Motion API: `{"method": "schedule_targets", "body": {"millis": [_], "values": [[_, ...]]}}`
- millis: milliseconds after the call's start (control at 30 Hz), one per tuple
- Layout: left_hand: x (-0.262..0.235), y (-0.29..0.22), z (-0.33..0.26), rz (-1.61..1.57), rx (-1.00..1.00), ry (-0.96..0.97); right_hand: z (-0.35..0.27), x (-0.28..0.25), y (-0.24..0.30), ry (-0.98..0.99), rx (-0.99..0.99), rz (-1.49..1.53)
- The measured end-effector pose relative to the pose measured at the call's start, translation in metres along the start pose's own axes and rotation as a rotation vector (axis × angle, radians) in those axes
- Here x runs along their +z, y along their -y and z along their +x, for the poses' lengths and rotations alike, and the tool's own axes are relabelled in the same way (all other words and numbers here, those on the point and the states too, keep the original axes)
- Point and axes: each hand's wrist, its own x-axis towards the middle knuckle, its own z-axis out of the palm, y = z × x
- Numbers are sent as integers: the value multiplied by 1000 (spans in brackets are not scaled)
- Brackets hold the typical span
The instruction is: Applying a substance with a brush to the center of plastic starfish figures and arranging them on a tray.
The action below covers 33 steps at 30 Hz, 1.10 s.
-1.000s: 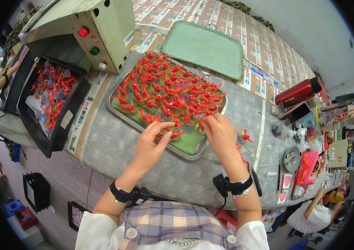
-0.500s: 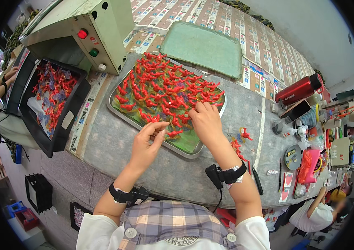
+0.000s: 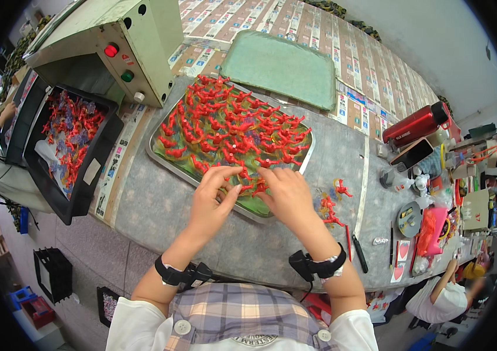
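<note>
Rows of small red plastic figurines [image 3: 219, 126] with yellowish translucent parts stand close together on a metal tray with a green base [image 3: 254, 206]. Both my hands are over the tray's near edge, facing each other around a red figurine there. My left hand [image 3: 210, 202] has its fingers bent, with a gap between thumb and forefinger. Opposite it, my right hand [image 3: 290, 194] has thumb and fingers bent round the figurine's right side; its fingertips partly cover the contact.
A pale green machine [image 3: 108, 52] with red and green buttons stands at left, beside a black bin [image 3: 79, 193] of figurines. Behind lies an empty green tray [image 3: 278, 67]. Loose figurines [image 3: 330, 210], a black pen [image 3: 360, 254], a red flask [image 3: 415, 124] and a phone [image 3: 412, 154] lie right. Other people work nearby.
My right hand has drawn back from among the figurines toward the tray's near edge, closer to my left hand. My left hand has shifted slightly right.
</note>
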Motion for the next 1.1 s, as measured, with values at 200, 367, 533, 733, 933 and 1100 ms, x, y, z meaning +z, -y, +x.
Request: {"method": "schedule_targets", "body": {"millis": [200, 367, 533, 733, 933, 1100], "values": [[-6, -2, -4, -8, -33, -1, 1, 25, 6, 78, 18, -129], [-8, 0, -7, -23, -55, 8, -4, 22, 2, 70, -11, -33], [-7, 3, -10, -73, -57, 10, -4, 14, 0, 12, -63, -5], [-12, 6, -16, -137, -63, 70, -24, -45, -7, 147, 290, 1019], [-3, -20, -24, -144, 21, 445, -47, -49, 10, 157, 326, 1602], [0, -23, -28, -105, 73, 453, -59, -44, 13, 143, 374, 1615]]}}
